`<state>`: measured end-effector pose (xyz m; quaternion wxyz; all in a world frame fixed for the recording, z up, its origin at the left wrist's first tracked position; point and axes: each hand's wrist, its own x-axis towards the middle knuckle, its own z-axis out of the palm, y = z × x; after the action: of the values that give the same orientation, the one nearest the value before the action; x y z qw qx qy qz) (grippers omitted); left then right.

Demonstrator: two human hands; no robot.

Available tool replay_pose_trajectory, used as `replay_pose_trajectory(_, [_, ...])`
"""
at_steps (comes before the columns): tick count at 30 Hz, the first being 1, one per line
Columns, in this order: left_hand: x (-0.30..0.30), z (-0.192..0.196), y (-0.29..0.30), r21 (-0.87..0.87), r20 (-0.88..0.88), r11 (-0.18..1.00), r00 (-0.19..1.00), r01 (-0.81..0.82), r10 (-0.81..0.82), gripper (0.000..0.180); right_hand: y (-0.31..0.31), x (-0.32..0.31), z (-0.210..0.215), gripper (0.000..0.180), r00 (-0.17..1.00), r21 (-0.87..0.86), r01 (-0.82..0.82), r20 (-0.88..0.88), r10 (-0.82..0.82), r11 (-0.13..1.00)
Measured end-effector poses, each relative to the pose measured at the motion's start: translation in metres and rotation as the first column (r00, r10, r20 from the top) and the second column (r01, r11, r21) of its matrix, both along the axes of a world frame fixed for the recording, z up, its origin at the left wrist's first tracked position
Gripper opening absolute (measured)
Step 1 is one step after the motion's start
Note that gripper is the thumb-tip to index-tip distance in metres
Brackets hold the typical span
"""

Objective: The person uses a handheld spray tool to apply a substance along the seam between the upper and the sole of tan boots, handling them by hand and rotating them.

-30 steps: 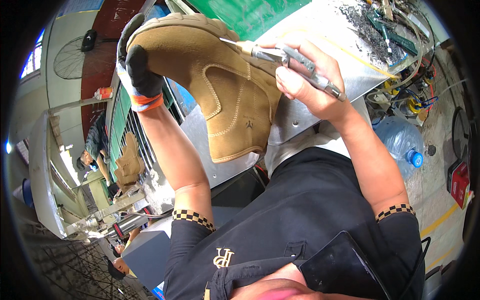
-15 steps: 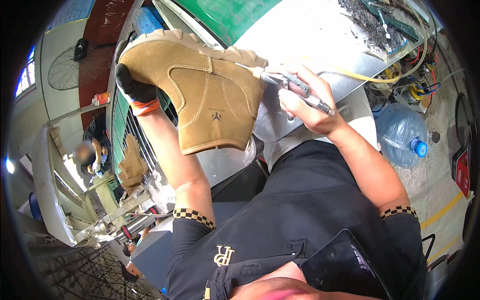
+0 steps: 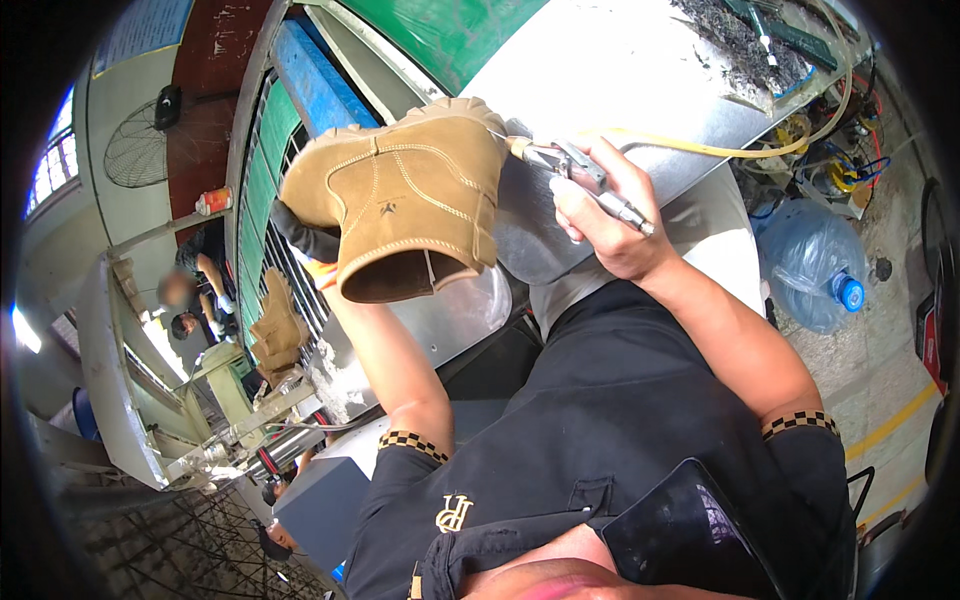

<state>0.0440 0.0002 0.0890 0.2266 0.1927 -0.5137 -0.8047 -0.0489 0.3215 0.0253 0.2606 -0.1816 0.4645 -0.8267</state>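
Observation:
A tan suede ankle boot (image 3: 405,190) hangs over the workbench edge, its opening facing me and its lugged sole away. My left hand (image 3: 303,236), in a dark glove with an orange cuff, grips it from the left side; the boot hides part of the fingers. Bare fingers of my right hand (image 3: 625,225) are wrapped round a slim metal nozzle tool (image 3: 572,168) with a lever. Its thin tip points left, close to the boot's sole edge by the heel; whether they touch I cannot tell.
Behind my right hand, a yellow hose (image 3: 720,155) crosses the metal bench (image 3: 600,85). Dark debris and tools (image 3: 745,45) lie at its far right. A large water bottle (image 3: 810,265) stands on the floor at right. More tan boots (image 3: 278,325) and a co-worker (image 3: 205,265) are at left.
My left hand has lowered the boot toward me and tilted it, so its opening now shows. The nozzle tool in my right hand has moved slightly left and down.

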Motion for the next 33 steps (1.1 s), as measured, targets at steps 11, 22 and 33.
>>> replay_pose_trajectory(11, [0.108, -0.031, 0.026, 0.018, 0.249, 0.956, 0.927, -0.293, 0.279, 0.062, -0.04, 0.006, -0.001, 0.03, 0.991, -0.037, 0.102, -0.082, -0.105, 0.994])
replay_pose_trajectory(22, [0.146, -0.003, 0.142, 0.212, 0.634, 0.975, 0.768, -0.067, -0.085, 0.066, -0.046, 0.017, -0.002, 0.032, 0.997, 0.034, 0.072, -0.038, -0.071, 0.997])
replay_pose_trajectory(33, [0.098, -0.002, 0.187, 0.497, 0.542, 0.846, 0.693, 0.192, -0.475, 0.086, -0.021, 0.013, -0.001, 0.033, 0.997, 0.088, -0.013, -0.081, 0.02, 0.996])
